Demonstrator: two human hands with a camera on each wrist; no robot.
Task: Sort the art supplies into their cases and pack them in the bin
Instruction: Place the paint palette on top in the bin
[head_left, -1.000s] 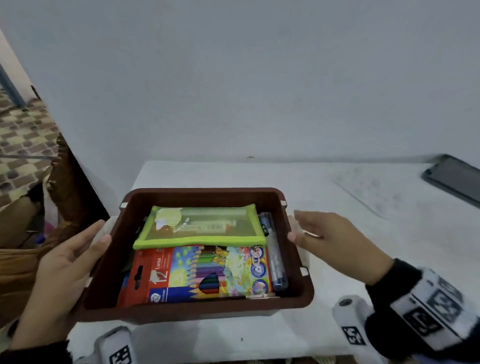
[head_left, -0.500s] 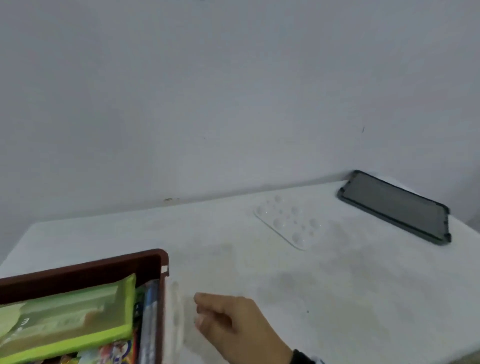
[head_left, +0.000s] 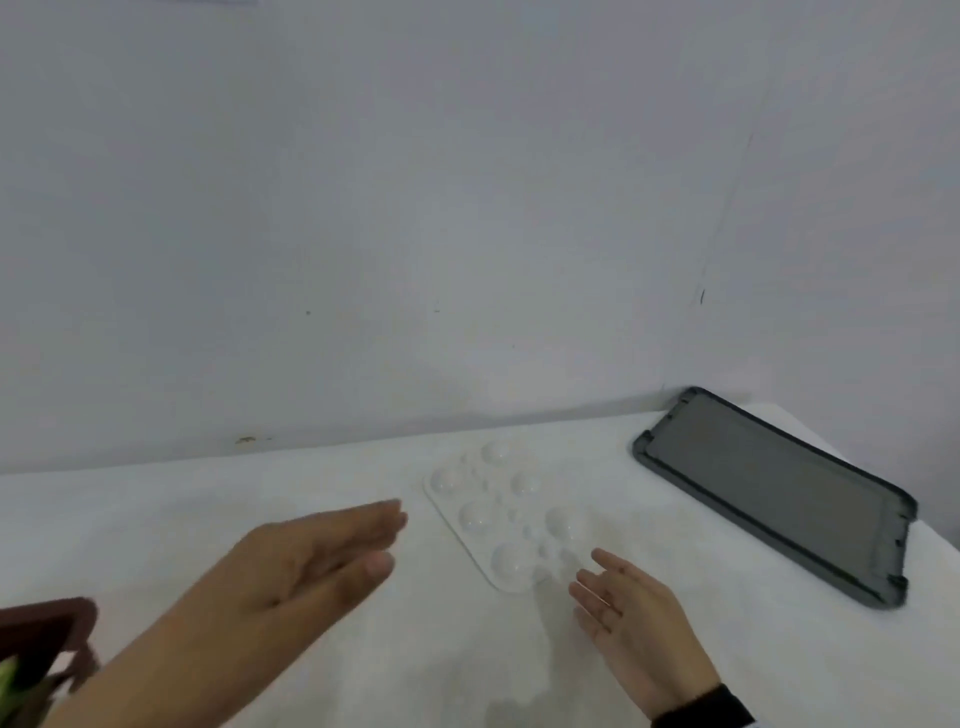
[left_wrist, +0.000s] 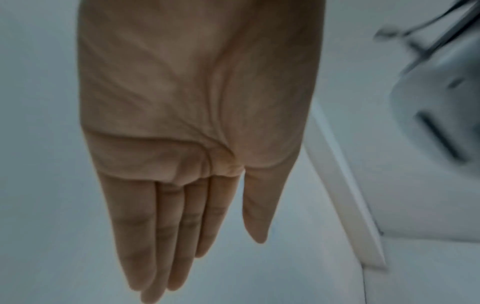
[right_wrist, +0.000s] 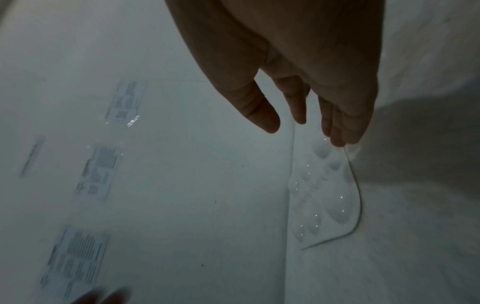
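Brown plastic bin (head_left: 49, 631): only its far right corner shows, at the lower left edge of the head view, with a green sliver of a case (head_left: 8, 675) inside it.

Left hand (head_left: 306, 561): over bare counter (head_left: 208, 525), between bin and paint palette; fingers straight and together, thumb beside them, holding nothing. The left wrist view shows the same flat, empty palm.

Paint palette (head_left: 506, 525): white or clear moulded plastic sheet with round wells, flat on the white counter, in front of the wall and well apart from the bin. Judged light, thin, somewhat stiff but bendable, smooth and likely slippery; hard to see against the counter. Its flat lie leaves no lip to hook, so the best hold looks like a pinch at the near rounded corner or along one long edge, thumb on top and fingers slid beneath, perhaps after tipping the rim up.

Right hand (head_left: 631, 613): at the palette's near right corner, fingers loosely spread and empty; the right wrist view puts the fingertips (right_wrist: 342, 139) at the palette's rim, but contact cannot be told.

Dark flat tray (head_left: 779, 493): far right by the wall, apart from the palette.

Room: open counter between palette and bin gives a free path leftward; wall close behind, counter edge beyond the tray.
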